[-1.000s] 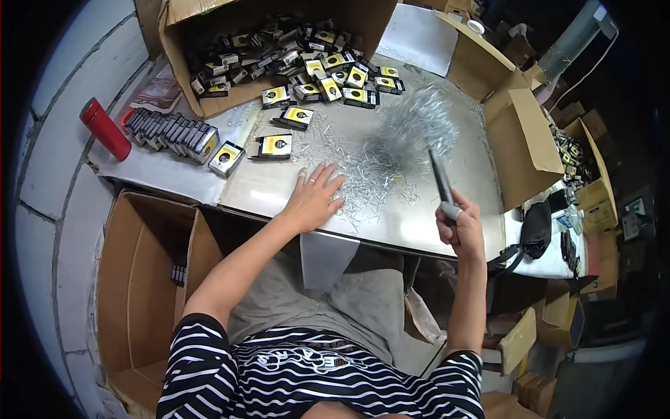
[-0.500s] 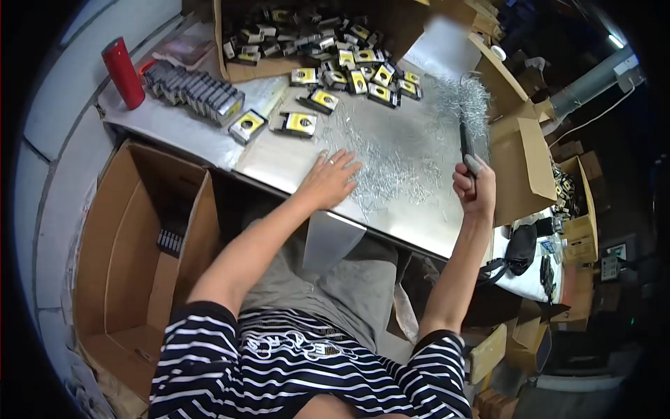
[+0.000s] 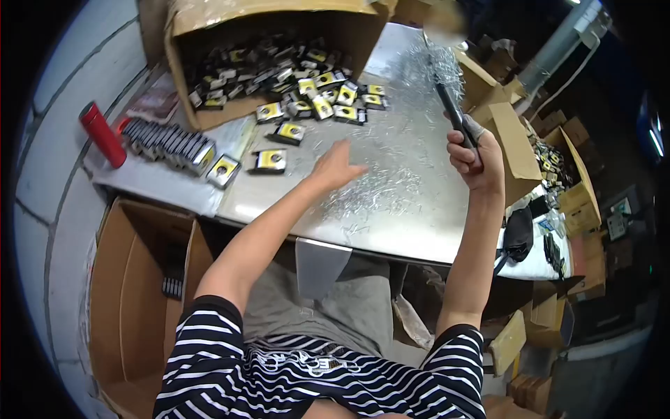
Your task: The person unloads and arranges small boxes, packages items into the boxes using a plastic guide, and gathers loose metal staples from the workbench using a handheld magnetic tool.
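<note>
My right hand (image 3: 478,155) grips the handle of a black magnetic rod (image 3: 449,105), raised over the table's right side. A bristling clump of thin metal pins (image 3: 450,70) surrounds its far part. My left hand (image 3: 333,169) is over the metal tabletop, thumb and index finger apart, with nothing held; the other fingers are partly hidden. Close to it, loose pins (image 3: 380,192) lie scattered across the surface. Left of that hand sits a small yellow-and-black box (image 3: 269,161), with another yellow-fronted box (image 3: 288,133) behind it.
At the back, a large carton (image 3: 272,10) lies open with many small boxes spilling out. A row of boxes (image 3: 167,146) and a red bottle (image 3: 105,136) stand left. An open carton (image 3: 115,293) is below the table's left edge. A carton flap (image 3: 513,140) borders the right.
My right hand has lifted the rod with its clump of pins up and away. My left hand has shifted forward from near the table's front edge. The view has also shifted.
</note>
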Demonstrator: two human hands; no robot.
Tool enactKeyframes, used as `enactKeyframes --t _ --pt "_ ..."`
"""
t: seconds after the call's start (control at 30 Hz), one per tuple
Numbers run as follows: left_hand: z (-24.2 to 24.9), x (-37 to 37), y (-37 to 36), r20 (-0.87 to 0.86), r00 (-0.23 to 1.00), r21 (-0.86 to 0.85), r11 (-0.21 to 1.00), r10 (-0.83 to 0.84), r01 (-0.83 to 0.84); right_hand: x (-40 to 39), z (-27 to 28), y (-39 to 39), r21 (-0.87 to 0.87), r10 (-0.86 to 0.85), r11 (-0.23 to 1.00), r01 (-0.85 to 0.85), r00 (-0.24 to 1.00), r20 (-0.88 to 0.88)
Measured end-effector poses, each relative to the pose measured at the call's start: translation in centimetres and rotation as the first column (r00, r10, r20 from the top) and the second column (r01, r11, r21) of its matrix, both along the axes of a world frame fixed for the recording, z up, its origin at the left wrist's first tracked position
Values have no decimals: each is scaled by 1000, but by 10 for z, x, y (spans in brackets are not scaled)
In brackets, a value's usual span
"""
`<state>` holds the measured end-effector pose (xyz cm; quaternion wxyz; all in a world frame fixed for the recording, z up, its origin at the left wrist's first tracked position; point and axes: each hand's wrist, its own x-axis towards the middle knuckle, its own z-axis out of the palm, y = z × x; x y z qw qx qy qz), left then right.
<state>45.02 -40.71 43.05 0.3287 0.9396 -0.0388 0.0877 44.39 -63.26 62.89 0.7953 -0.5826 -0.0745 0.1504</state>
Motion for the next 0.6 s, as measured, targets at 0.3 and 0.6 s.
enactKeyframes --t 0.3,0.6 --pt "36 154 5 69 988 -911 -412 -140 6 -3 -88 -33 -519 30 855 -1 998 49" --pt "130 165 -31 267 955 332 943 -129 34 -2 -149 -21 -436 -47 898 54 999 27"
